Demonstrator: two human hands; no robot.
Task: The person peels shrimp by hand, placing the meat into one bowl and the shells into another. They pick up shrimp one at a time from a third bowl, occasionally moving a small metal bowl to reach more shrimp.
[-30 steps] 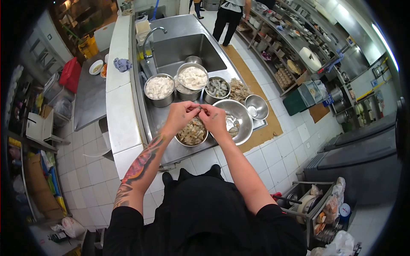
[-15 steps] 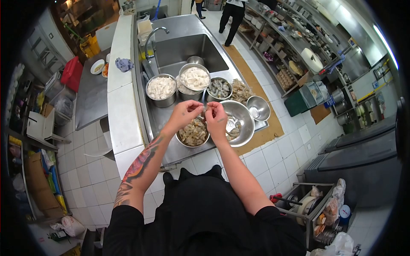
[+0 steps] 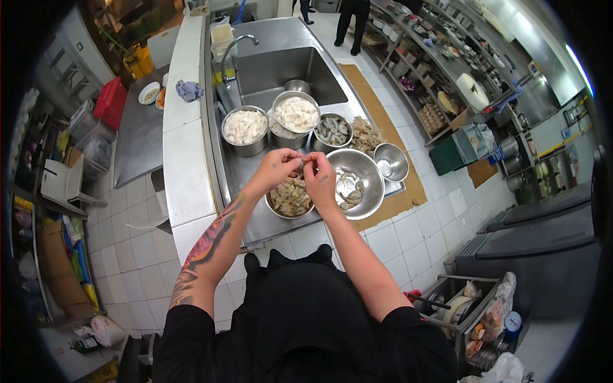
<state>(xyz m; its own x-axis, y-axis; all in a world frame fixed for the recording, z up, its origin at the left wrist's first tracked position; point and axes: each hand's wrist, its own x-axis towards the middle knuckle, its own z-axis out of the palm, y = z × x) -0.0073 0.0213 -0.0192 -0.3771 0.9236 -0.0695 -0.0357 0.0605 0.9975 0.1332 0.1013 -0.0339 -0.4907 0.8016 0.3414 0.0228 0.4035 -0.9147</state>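
My left hand point(image 3: 278, 168) and my right hand point(image 3: 321, 180) meet fingertip to fingertip, both pinched on a shrimp that the fingers mostly hide. Just beneath them, a round metal container holds a heap of shell-on shrimp point(image 3: 290, 200). Right of my right hand sits a wide steel bowl point(image 3: 373, 193) with a few grey shrimp point(image 3: 352, 196) along its side. Beyond it, a smaller pot holds grey peeled shrimp point(image 3: 332, 129), with a pile of shells point(image 3: 364, 136) beside it.
Two containers of pale, whitish pieces point(image 3: 244, 126) point(image 3: 297, 113) stand before the sink point(image 3: 281, 73) with its faucet point(image 3: 225, 64). A small steel bowl point(image 3: 391, 162) sits at the counter's right edge, cardboard point(image 3: 408, 182) on the floor below. A person's legs point(image 3: 352, 25) show far back.
My hands have drawn closer together, with the fingertips now meeting. The view has shifted slightly, and the distant person has moved farther toward the top edge.
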